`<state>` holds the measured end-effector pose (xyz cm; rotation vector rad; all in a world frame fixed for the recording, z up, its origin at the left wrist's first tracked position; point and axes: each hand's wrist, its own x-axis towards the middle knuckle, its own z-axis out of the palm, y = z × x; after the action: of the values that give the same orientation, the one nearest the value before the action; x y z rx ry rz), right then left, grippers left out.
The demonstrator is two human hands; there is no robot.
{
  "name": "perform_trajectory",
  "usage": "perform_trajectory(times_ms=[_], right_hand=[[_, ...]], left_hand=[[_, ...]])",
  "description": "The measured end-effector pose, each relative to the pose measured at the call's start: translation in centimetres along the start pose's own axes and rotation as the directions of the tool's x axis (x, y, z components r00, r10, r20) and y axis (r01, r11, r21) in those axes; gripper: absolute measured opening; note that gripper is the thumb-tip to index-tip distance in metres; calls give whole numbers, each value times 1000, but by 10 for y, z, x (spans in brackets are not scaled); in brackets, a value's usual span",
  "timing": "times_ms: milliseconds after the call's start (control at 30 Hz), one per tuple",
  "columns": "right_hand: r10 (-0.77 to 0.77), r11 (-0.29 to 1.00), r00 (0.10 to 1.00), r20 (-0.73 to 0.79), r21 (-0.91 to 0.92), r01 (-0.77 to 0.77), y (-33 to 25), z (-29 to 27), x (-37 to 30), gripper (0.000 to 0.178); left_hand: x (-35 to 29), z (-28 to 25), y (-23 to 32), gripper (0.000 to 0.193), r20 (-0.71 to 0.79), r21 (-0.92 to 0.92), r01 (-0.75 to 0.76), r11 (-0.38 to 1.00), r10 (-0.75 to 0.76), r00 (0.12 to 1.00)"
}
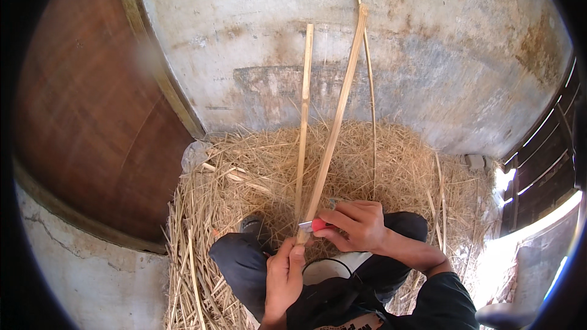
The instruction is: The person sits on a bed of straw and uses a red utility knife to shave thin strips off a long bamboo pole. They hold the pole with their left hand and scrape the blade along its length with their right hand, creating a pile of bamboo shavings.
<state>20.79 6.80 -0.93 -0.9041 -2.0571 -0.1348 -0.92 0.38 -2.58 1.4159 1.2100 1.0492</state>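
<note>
A long pale strip of bamboo or wood (335, 128) slants up from my lap toward the wall. My left hand (284, 275) is closed round its lower end. In my right hand (356, 226) is a knife with a red handle (318, 225), gripped between fingers and thumb. Its short metal blade (305, 225) lies across the strip just above my left hand and appears to touch it. A second pale strip (304, 104) stands to the left, leaning at the wall. Behind the held strip, to the right, a thin curved stick (371, 91) also leans there.
Straw and split shavings (244, 165) cover the floor around my legs. A stained plaster wall (428, 79) rises in front. To the left is a brown wooden door (104, 116); dark slats (544, 153) let in light at the right. A white rounded object (329, 271) sits between my knees.
</note>
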Motion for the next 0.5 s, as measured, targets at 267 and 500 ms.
perform_trajectory(times_ms=[267, 500], right_hand=[[21, 999, 1000, 20, -27, -21, 1, -5, 1, 37], [508, 854, 808, -299, 54, -518, 103, -42, 23, 26]], left_hand=[[0, 3, 5, 25, -36, 142, -29, 989, 35, 999], [-41, -1, -22, 31, 85, 155, -8, 988, -5, 996]])
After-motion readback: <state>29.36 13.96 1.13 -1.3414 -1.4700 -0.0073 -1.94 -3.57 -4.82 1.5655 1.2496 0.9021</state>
